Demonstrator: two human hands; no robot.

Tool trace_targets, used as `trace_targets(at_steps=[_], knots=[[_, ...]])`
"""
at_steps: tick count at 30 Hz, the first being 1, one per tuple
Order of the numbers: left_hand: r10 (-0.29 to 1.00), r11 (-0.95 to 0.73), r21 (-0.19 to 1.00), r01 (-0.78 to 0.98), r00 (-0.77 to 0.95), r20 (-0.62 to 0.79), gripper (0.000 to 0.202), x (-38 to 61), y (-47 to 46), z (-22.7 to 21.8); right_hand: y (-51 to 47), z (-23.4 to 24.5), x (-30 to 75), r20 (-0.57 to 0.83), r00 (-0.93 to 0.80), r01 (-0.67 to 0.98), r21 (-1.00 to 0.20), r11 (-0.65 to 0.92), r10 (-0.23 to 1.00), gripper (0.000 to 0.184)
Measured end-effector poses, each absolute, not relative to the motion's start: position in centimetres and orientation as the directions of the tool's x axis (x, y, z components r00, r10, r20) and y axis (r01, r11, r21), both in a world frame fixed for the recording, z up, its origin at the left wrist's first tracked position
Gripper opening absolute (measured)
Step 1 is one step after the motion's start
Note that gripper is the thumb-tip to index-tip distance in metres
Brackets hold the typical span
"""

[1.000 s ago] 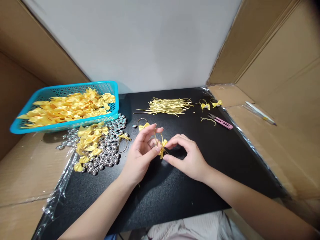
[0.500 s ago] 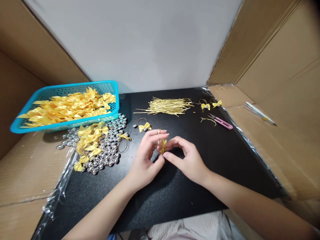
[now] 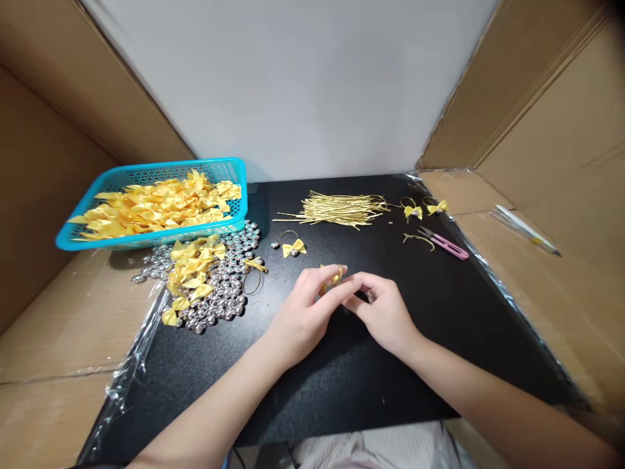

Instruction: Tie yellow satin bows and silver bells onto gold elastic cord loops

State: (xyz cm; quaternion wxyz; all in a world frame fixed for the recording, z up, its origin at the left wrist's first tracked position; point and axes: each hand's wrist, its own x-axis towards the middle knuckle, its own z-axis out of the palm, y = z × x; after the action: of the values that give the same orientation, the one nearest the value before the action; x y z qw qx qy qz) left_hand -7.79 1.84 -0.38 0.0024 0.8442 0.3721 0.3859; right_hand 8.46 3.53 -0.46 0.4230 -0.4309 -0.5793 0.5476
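Near the middle of the black table, both hands meet around a yellow ribbon bow. My left hand has its back turned up, its fingers curled round the bow and mostly covering it. My right hand is closed in a pinch against the left fingertips; whatever lies between those fingers is hidden. Just beyond them rests a bow with a silver bead and a wire loop. To the left, another looped bow lies on its side.
A blue basket of yellow bows stands back left. Before it lie silver beads and loose bows. Gold twist ties are heaped at the back. Two looped bows, pink-handled snippers and a white pointed tool lie right.
My left hand has rolled over, so its back now covers more of the bow. Both hands are closer together. The whole view has shifted a little.
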Motion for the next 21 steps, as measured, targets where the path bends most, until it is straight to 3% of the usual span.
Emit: trace_targets(at_steps=[4,9,16,21], knots=[[0.716,-0.665,0.487,0.567,0.299,0.630,0.057,-7.9,2.1,-0.3,3.7,-0.2,8.5,-0.072,-0.333,-0.224,-0.963,-0.153,0.940,0.011],[0.806,-0.561,0.671,0.484,0.134,0.577,0.056,-8.1,2.4,-0.6,4.0,0.3,8.6,-0.111,-0.350,-0.333,-0.913,-0.235,0.930,0.018],[0.799,-0.530,0.625,0.573,0.092,0.594,0.050,-8.6,2.7,-0.7,4.4,0.9,9.2,-0.144,-0.515,-0.335,-0.873,-0.353,0.845,0.029],[0.765,-0.536,0.559,0.632,0.085,0.638,0.049,-8.8,2.8,-0.6,4.8,1.2,10.2,-0.027,-0.471,-0.285,-0.941,-0.181,0.881,0.038]])
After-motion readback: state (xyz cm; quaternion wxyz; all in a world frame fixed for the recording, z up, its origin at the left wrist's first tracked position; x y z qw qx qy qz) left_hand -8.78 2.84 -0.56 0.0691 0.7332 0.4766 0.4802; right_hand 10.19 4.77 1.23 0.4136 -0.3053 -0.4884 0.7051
